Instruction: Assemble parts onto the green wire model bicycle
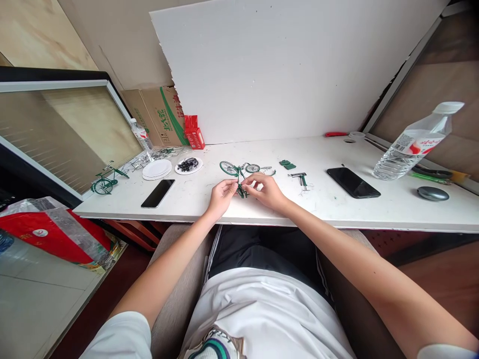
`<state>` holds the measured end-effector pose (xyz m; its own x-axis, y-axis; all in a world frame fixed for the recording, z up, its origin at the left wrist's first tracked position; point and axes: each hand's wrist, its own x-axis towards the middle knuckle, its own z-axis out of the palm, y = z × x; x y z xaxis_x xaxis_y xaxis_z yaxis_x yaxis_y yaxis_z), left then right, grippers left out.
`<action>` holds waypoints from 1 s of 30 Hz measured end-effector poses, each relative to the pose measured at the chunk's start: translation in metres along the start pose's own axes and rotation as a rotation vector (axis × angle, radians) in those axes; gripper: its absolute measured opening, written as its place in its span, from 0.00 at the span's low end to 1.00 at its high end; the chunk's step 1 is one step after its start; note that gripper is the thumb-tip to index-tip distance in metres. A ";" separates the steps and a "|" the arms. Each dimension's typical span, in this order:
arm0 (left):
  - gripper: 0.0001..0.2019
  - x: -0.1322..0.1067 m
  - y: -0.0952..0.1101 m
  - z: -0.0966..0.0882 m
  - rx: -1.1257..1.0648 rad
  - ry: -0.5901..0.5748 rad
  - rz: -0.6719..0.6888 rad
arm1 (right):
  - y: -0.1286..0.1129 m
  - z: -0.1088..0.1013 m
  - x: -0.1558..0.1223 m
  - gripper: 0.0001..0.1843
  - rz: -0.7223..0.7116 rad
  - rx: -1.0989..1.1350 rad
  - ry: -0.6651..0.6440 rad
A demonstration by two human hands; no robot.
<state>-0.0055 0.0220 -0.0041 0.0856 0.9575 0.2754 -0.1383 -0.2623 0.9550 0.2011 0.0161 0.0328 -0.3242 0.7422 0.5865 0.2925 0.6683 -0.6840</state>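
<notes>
Both hands meet over a small green model bicycle (229,168) near the table's front middle. My left hand (221,196) is closed, its thumb and fingertips pinching the model's lower green part from the left. From the right, my right hand (265,189) pinches at the same part with thumb and index finger. A spoked wheel of the model points away from me, up and left of the fingers. Just behind the hands lies a loose spoked wheel (253,168) with thin parts beside it. My fingers hide where they grip the frame.
Green pieces (287,164) and a green-and-black part (301,179) lie to the right, before a black phone (353,182) and a water bottle (413,142). Leftward are another phone (157,193), white plates (157,169), a dish of black parts (189,165) and an assembled green bicycle (107,180).
</notes>
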 end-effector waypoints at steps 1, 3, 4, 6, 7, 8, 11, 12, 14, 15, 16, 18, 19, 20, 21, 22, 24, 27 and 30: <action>0.32 0.000 0.000 0.000 -0.005 -0.002 -0.001 | 0.000 0.000 0.000 0.10 -0.003 -0.005 -0.002; 0.31 -0.001 0.000 0.000 -0.003 -0.005 0.002 | 0.001 0.000 0.000 0.10 -0.010 -0.005 -0.004; 0.31 -0.001 0.001 0.001 0.004 -0.004 0.007 | 0.001 0.000 0.000 0.10 -0.016 -0.005 -0.005; 0.30 -0.001 0.001 0.001 0.020 0.002 0.021 | 0.002 0.000 -0.001 0.09 -0.032 -0.018 -0.014; 0.29 -0.001 0.001 0.001 0.025 0.006 0.027 | 0.003 0.000 -0.001 0.09 -0.044 -0.031 -0.019; 0.29 -0.001 0.001 0.002 0.027 0.010 0.031 | 0.003 0.001 -0.001 0.09 -0.058 -0.046 -0.024; 0.28 -0.002 0.002 0.002 0.025 0.011 0.028 | 0.001 0.003 -0.002 0.09 -0.099 -0.088 -0.026; 0.28 -0.002 0.002 0.001 0.026 0.007 0.027 | 0.000 0.003 -0.002 0.09 -0.112 -0.103 -0.026; 0.28 -0.003 0.003 0.001 0.027 0.001 0.022 | -0.003 0.001 -0.002 0.10 -0.130 -0.145 -0.030; 0.28 -0.003 0.003 0.001 0.025 0.001 0.014 | -0.003 -0.001 -0.001 0.10 -0.134 -0.174 -0.027; 0.28 -0.003 0.003 0.000 0.014 0.002 0.002 | -0.002 -0.005 0.000 0.12 -0.133 -0.209 -0.016; 0.28 -0.003 0.003 0.000 -0.041 0.006 -0.034 | 0.003 -0.017 0.004 0.14 -0.114 -0.296 0.031; 0.28 -0.002 0.002 -0.001 -0.080 0.007 -0.053 | 0.009 -0.026 0.006 0.15 -0.095 -0.350 0.064; 0.28 -0.001 0.001 -0.001 -0.118 0.006 -0.069 | 0.017 -0.035 0.009 0.15 -0.069 -0.411 0.092; 0.28 0.000 0.000 -0.001 -0.151 0.005 -0.081 | 0.026 -0.045 0.011 0.15 -0.027 -0.481 0.103; 0.28 0.000 0.000 -0.001 -0.173 0.004 -0.089 | 0.036 -0.055 0.014 0.15 0.033 -0.547 0.107; 0.29 0.001 -0.002 -0.002 -0.190 0.003 -0.096 | 0.057 -0.072 0.022 0.15 0.174 -0.623 0.075; 0.30 0.001 -0.003 -0.002 -0.189 0.000 -0.092 | 0.081 -0.088 0.034 0.15 0.279 -0.666 -0.049; 0.30 0.000 -0.002 -0.003 -0.179 -0.008 -0.090 | 0.092 -0.092 0.047 0.15 0.225 -0.764 -0.198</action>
<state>-0.0085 0.0232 -0.0064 0.1134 0.9749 0.1919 -0.3027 -0.1500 0.9412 0.2958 0.1167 0.0375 -0.3165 0.8879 0.3338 0.8785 0.4071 -0.2500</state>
